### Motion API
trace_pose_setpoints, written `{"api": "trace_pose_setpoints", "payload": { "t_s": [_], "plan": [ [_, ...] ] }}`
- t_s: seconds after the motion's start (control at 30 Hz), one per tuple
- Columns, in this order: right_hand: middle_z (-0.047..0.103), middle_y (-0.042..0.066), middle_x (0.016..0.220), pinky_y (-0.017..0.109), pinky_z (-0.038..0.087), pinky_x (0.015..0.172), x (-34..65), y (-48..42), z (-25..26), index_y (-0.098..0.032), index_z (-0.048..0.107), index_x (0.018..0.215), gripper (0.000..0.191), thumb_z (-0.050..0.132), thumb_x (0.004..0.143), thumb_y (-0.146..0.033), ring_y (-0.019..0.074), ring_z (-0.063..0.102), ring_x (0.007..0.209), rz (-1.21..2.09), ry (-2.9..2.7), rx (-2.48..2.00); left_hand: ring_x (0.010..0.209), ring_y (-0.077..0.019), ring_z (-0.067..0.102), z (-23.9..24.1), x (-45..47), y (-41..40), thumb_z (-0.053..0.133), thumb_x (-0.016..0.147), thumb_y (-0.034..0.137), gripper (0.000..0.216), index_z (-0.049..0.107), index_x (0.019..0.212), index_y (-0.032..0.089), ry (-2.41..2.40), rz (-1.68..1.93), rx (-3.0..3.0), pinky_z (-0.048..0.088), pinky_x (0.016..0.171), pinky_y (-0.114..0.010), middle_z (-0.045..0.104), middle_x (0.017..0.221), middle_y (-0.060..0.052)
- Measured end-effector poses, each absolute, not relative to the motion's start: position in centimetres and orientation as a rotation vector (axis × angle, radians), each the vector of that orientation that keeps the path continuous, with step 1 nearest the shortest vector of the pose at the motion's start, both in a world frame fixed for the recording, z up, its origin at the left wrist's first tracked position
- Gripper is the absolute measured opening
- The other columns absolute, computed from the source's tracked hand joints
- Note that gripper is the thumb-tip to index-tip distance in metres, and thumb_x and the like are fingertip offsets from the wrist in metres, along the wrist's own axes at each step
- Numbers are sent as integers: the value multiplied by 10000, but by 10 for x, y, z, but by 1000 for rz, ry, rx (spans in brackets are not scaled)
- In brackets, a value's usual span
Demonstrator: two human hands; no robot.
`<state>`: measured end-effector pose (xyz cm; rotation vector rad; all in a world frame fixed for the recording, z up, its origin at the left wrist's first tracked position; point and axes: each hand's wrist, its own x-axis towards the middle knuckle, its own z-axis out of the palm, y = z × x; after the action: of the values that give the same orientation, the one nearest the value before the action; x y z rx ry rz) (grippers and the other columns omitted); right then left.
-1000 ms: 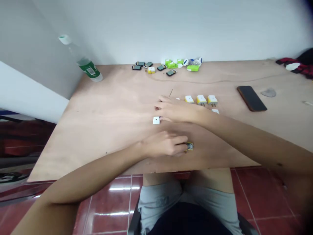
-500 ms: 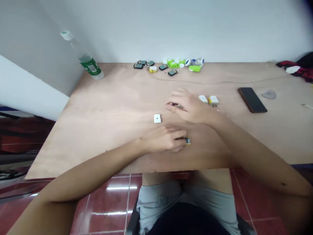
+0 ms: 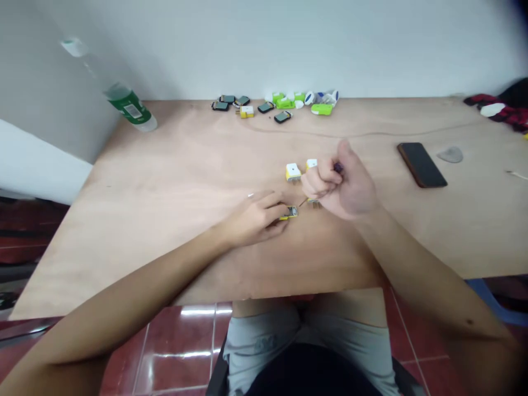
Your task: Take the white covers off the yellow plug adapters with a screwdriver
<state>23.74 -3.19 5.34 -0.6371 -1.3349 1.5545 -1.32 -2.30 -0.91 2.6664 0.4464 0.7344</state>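
Observation:
My left hand [image 3: 262, 217] rests on the tabletop, fingers closed around a small yellow plug casing [image 3: 292, 211] whose inner parts show at its right end. My right hand [image 3: 342, 184] is raised in a fist just to the right, gripping a thin screwdriver [image 3: 303, 202]. Its dark end pokes out near the thumb, and its shaft points down-left toward the casing; whether the tip touches cannot be told. Beyond the hands stand white-and-yellow plugs [image 3: 292, 172], one partly behind my right fingers. Another plug's prongs [image 3: 316, 204] show below them. A white edge [image 3: 250, 195] peeks out behind my left hand.
Along the wall lie several dark display modules [image 3: 282, 116], a yellow-white plug [image 3: 246, 111] and green-and-white pieces [image 3: 284, 102]. A bottle [image 3: 132, 110] stands at the left. To the right are a phone [image 3: 421, 165], a grey flat piece [image 3: 450, 154] and dark-red cloth [image 3: 509, 113].
My left hand has moved up and left with the plug casing. My right hand has shifted right and turned into a raised fist, the screwdriver shaft now showing. The view has shifted slightly.

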Motion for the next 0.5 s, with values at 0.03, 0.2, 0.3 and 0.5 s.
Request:
{"api": "trace_pose_setpoints", "payload": {
  "t_s": [0.03,0.2,0.3,0.5],
  "plan": [
    [214,-53,572,332,244,562,236,-32,52,-261,308,626,809,575,1073,-881,151,208,540,1593,-1328,-598,1229,-292,803,-10,-13,-22,703,1109,234,143,786,1213,183,450,767,2654,679,1056,-436,811,1361,-167],
    [226,-57,586,319,222,570,230,-34,43,-241,334,625,789,592,1122,-797,138,226,544,1660,-1322,-494,1109,-258,825,-10,-14,-19,759,1097,245,120,808,1196,198,392,870,2642,688,962,-407,848,1258,-138],
    [274,-55,600,316,275,581,227,-33,39,-241,353,626,793,581,1119,-819,133,273,554,1612,-1315,-519,1114,-245,841,-9,-15,-16,780,1095,237,152,815,1241,211,331,905,2643,694,970,-408,861,1291,-130],
    [354,-35,631,314,292,612,225,-33,36,-232,409,628,774,618,1115,-797,139,317,596,1584,-1299,-534,1139,-266,855,-7,-14,-15,831,1064,206,157,814,1218,180,277,955,2622,707,950,-415,864,1290,-153]
  ]
}}
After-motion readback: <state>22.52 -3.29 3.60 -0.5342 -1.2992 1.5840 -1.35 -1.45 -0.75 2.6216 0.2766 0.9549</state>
